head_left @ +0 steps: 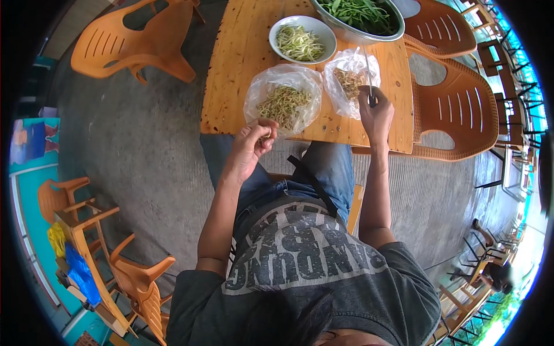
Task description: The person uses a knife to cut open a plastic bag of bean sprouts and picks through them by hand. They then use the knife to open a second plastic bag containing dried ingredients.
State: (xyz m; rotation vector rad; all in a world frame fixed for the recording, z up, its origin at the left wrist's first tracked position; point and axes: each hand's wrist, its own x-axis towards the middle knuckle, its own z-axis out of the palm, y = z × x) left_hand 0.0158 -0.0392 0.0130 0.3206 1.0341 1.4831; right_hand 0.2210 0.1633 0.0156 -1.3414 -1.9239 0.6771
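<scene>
I sit at a wooden table (242,52). My left hand (253,144) is at the near edge of a clear plastic bag (283,104) of pale bean sprouts, fingers pinched together on what looks like a sprout. My right hand (375,115) grips a thin knife (367,72) whose blade points up over a second, smaller plastic bag (349,81) holding scraps. Behind the bags stand a white bowl (303,40) of sprouts and a large metal bowl (360,17) of green leafy stems.
Orange plastic chairs stand at the table's right (456,109) and far left (138,40). More chairs and a small table (86,236) with blue and yellow items are at lower left. Concrete floor surrounds me.
</scene>
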